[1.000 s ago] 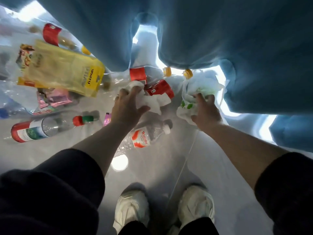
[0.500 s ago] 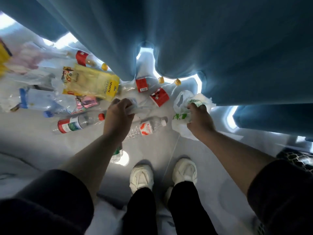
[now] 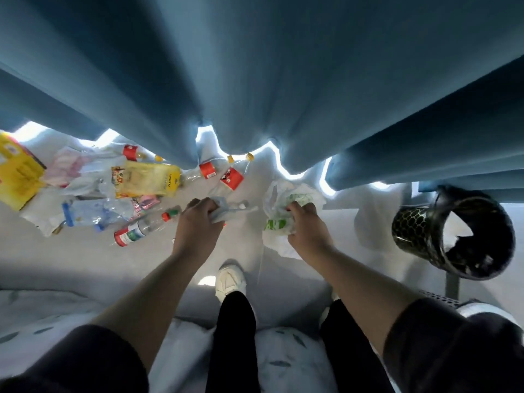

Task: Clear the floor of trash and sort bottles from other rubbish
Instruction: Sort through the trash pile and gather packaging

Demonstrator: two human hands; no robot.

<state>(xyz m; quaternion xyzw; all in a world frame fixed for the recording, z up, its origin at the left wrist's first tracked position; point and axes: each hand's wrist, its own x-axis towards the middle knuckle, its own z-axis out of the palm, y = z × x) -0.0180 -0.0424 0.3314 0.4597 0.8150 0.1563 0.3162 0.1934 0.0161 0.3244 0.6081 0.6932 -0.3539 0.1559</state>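
Note:
My left hand (image 3: 198,225) is closed on a crumpled white tissue (image 3: 224,211), lifted above the floor. My right hand (image 3: 306,225) grips a white plastic bag with green print (image 3: 283,199), also off the floor. A clear bottle with a red label and red cap (image 3: 139,229) lies on the floor left of my left hand. Two red-labelled bottles with yellow caps (image 3: 224,171) lie by the curtain hem. A yellow packet (image 3: 147,178) and crumpled clear plastic (image 3: 93,211) lie further left.
A black patterned wastebasket (image 3: 453,236) stands at the right. Blue curtains (image 3: 255,80) hang across the top. A yellow box (image 3: 17,171) sits at far left. My white shoe (image 3: 229,279) is on the grey floor, with white bedding (image 3: 42,310) below.
I have risen and the view pulled back from the floor. Both hands lifted with the tissue and the bag. The wastebasket has come into view at the right.

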